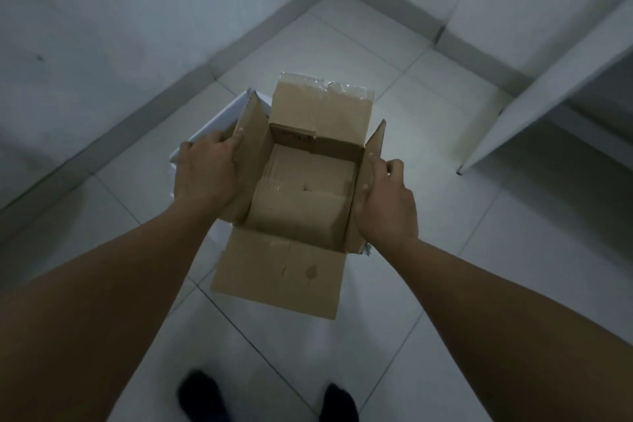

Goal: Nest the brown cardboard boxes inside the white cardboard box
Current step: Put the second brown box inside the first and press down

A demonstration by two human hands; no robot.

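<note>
Edges: the brown box (301, 195) has all four flaps open; the far flap (322, 106) stands up with clear tape on its top edge, the near flap (281, 277) hangs down toward the person, the side flaps splay outward.
Open room: bare floor tiles (445, 284) lie to the right and near side; a wall corner closes the far side, a pale shelf panel (548, 86) stands at right.
Left hand (205, 175): fingers wrapped over the left side flap, thumb on its inner face, holding the brown box.
Right hand (383, 202): fingers clasped on the right side wall, holding the brown box.
Brown box contents: only its taped bottom flaps show inside.
White box (212, 123): its edge shows just left of and under the brown box; how far the brown box sits inside it cannot be told.
Floor: two dark shoes (198, 394) at the bottom edge.
</note>
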